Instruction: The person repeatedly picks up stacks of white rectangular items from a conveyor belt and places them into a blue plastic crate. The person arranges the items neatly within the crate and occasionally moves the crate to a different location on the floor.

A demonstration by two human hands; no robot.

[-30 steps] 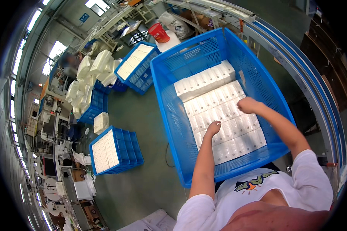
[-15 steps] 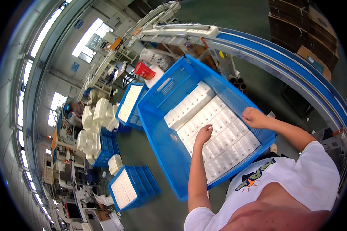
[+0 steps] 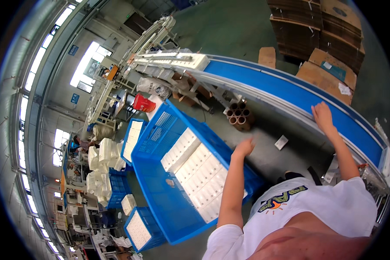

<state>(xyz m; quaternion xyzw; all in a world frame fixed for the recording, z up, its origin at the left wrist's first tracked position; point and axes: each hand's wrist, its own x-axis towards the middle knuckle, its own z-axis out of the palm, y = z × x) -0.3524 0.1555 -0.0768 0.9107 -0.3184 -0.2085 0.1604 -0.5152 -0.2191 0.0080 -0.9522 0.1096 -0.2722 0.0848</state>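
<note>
A large blue plastic crate [image 3: 148, 184] stands at my left, with rows of small white packs [image 3: 194, 167] laid side by side inside. One row stands higher toward the far end, and the crate's left part shows its bare blue wall. My left hand [image 3: 244, 148] hovers past the crate's right side, fingers loosely curled and nothing visible in them. My right hand [image 3: 323, 115] is over the near edge of the blue conveyor belt [image 3: 264, 82]; its fingers are bent together, and no object shows in them.
Brown tubes [image 3: 238, 116] stand in a bundle under the conveyor, near a white packet [image 3: 281, 142] on the floor. Cardboard stacks [image 3: 294, 37] rise beyond the belt. A red bucket [image 3: 144, 103] and smaller filled blue crates [image 3: 145, 232] stand on the left.
My view and body have turned right toward the conveyor. Both hands have left the crate area: the left moved out past its right side, the right reached to the belt.
</note>
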